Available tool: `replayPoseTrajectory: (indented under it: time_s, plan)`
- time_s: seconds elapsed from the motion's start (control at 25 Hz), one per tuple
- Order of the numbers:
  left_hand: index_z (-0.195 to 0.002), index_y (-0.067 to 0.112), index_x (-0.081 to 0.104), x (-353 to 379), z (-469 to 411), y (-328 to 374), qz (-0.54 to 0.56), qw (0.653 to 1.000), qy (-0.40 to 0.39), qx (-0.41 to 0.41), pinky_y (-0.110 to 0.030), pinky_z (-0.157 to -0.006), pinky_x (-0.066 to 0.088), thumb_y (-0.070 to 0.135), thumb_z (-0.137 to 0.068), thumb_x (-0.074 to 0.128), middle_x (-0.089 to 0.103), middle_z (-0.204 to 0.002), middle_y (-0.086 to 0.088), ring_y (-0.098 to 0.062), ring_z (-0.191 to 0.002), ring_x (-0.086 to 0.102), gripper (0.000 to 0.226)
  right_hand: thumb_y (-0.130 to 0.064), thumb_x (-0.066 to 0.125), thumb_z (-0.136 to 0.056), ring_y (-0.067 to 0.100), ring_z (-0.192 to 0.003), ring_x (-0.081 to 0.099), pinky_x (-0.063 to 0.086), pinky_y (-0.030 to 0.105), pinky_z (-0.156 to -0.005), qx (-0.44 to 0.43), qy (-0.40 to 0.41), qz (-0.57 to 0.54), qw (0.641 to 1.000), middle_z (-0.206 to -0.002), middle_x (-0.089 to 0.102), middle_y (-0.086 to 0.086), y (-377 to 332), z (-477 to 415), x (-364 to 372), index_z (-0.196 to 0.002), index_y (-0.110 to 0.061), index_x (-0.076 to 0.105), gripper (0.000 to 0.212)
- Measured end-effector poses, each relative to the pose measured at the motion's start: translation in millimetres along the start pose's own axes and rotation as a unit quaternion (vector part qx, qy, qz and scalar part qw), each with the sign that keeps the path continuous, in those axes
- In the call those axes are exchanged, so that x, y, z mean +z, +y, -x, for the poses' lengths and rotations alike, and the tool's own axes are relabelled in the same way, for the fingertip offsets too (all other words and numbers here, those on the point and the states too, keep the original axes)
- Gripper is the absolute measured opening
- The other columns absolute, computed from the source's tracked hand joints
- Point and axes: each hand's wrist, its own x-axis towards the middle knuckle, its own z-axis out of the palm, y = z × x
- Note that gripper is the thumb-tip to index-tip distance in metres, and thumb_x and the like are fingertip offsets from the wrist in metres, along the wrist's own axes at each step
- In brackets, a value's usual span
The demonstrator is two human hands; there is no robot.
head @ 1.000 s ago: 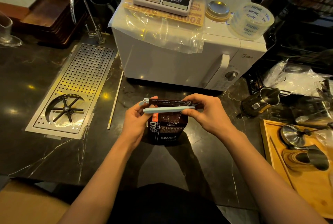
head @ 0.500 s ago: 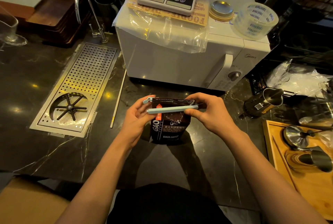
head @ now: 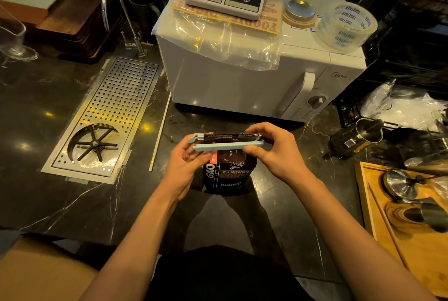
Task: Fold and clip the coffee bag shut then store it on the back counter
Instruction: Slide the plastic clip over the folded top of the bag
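Standing upright on the dark marble counter, just near of the white microwave, the coffee bag has its top folded over, with a pale blue clip laid along the fold. The clip's two bars look parted at the left end, so it seems not yet snapped shut.

The left hand cups the bag's upper left side, fingers curled against the fold and the clip's hinged end. The right hand pinches the clip's right end, thumb on the near bar and fingers over the far side of the fold, pressed together on it.

The bag looks like a soft foil pouch, light and partly full, so its body would likely crumple and sag if squeezed. Its glossy skin may slip under a loose grip. The folded top with the stiff plastic clip is probably the firmest part, and the best place to press. For carrying, one hand under the base or around the lower body seems safer than hanging it from the clip, which could slide off the fold.
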Motion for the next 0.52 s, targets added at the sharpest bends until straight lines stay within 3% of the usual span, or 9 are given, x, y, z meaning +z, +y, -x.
replayPoseTrajectory:
  time_s: [0.12,0.28,0.44,0.52]
  plan:
    - [-0.11,0.02,0.063,2,3,-1,-0.013,1.0,0.014,0.012,-0.03,-0.09,0.057,-0.007,-0.08,0.066,0.075,-0.107,0.008,-0.011,-0.109,0.068,0.041,-0.01,0.079,-0.077,0.011,-0.106,0.062,0.048,0.024,-0.091,0.006,0.008,-0.015,1.0,-0.099,0.062,-0.018,1,4,2,-0.098,-0.029,0.06,0.034]
    - [-0.107,0.027,0.064,0,6,6,-0.098,0.994,0.031,0.049,-0.026,-0.089,0.056,0.0,-0.08,0.072,0.074,-0.105,0.011,-0.006,-0.108,0.067,0.039,-0.01,0.078,-0.079,0.012,-0.103,0.061,0.049,0.022,-0.087,0.012,0.019,-0.021,1.0,-0.096,0.061,-0.017,1,4,3,-0.097,-0.027,0.058,0.032]
    - [-0.12,0.026,0.063,-8,11,20,-0.182,0.98,0.018,0.074,-0.012,-0.086,0.051,0.009,-0.077,0.078,0.068,-0.113,0.015,0.005,-0.109,0.063,0.048,-0.011,0.077,-0.08,0.014,-0.104,0.061,0.047,0.019,-0.085,0.015,0.017,-0.013,1.0,-0.097,0.06,-0.016,2,4,5,-0.097,-0.028,0.057,0.031]
    - [-0.125,0.025,0.063,-12,11,25,-0.2,0.976,0.029,0.075,-0.016,-0.089,0.052,0.014,-0.077,0.078,0.066,-0.118,0.015,0.002,-0.111,0.063,0.051,-0.012,0.077,-0.08,0.013,-0.104,0.06,0.046,0.016,-0.084,0.015,0.018,-0.01,1.0,-0.098,0.061,-0.013,2,4,5,-0.097,-0.028,0.057,0.031]
